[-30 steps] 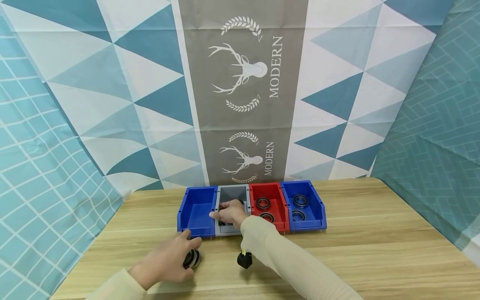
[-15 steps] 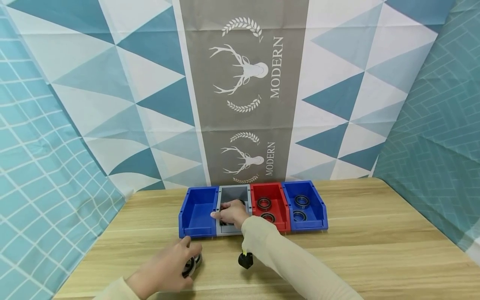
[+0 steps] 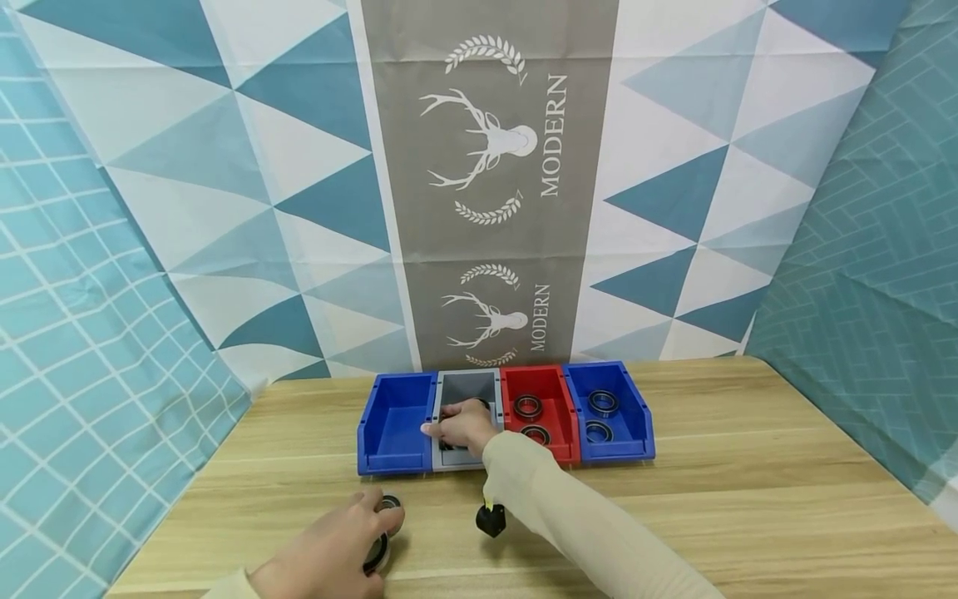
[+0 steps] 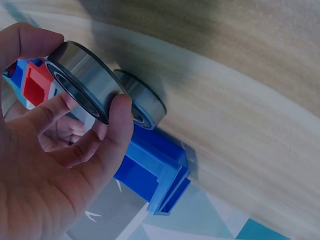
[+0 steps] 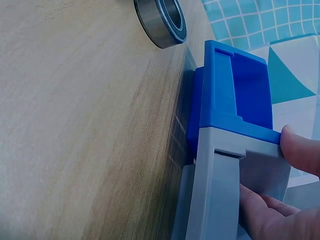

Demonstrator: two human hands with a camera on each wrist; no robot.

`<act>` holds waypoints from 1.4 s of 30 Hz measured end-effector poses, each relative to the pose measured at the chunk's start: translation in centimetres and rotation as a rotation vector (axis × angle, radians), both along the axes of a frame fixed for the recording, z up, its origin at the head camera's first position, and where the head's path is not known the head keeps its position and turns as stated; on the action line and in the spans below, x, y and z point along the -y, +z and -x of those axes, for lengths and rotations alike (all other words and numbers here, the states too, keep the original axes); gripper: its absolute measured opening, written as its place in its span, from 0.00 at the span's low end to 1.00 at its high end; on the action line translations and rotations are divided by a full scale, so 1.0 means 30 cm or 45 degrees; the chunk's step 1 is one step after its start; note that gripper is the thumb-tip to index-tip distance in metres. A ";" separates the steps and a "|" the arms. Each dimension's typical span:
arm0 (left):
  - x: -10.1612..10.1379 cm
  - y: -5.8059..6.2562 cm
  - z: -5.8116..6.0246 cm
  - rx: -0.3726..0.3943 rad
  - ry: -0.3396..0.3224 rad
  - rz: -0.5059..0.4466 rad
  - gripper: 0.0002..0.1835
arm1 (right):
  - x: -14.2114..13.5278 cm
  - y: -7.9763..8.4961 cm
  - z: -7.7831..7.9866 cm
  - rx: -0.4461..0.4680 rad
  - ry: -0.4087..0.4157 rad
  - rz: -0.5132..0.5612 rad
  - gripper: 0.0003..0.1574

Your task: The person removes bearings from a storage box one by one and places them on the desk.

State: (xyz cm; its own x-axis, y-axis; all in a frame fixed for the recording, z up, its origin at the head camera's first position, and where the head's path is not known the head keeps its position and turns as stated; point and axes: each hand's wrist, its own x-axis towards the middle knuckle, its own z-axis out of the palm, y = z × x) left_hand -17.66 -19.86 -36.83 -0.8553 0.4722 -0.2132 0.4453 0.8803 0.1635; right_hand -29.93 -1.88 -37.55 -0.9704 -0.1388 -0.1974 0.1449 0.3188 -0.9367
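Note:
My left hand point(image 3: 333, 541) holds a steel ball bearing point(image 4: 85, 80) on edge between thumb and fingers, low over the wooden table. Just beyond it a second bearing point(image 4: 145, 100) is on the table; in the head view this bearing point(image 3: 389, 503) shows past the fingertips. My right hand point(image 3: 464, 426) reaches into the grey bin point(image 5: 225, 185). Its thumb lies at the rim beside the left blue bin point(image 5: 242, 90), and its fingers go down inside. Something dark shows under that hand, but its fingertips are hidden, so any grasp cannot be seen.
The bins stand in a row at the table's back. Black-rimmed bearings point(image 3: 528, 406) lie in the red bin point(image 3: 550, 378), and others point(image 3: 602, 403) in the right blue bin point(image 3: 624, 391). A black piece point(image 3: 491, 521) hangs below the right sleeve. Patterned cloth point(image 3: 486, 208) rises behind.
My left hand has drawn back toward the person with one bearing. The two bearings, close together before, now stand farther apart. The right hand stays in the grey bin.

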 end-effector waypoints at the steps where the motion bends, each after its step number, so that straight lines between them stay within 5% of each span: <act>1: 0.001 -0.002 -0.001 0.000 0.001 -0.005 0.25 | -0.001 0.001 0.000 -0.003 0.000 0.003 0.38; 25: 0.002 -0.058 -0.018 -0.010 0.005 0.060 0.31 | -0.002 -0.011 0.005 -0.018 0.008 -0.025 0.38; 42: 0.004 -0.072 -0.025 -0.053 -0.031 0.071 0.24 | 0.000 -0.005 0.008 -0.013 0.007 -0.004 0.37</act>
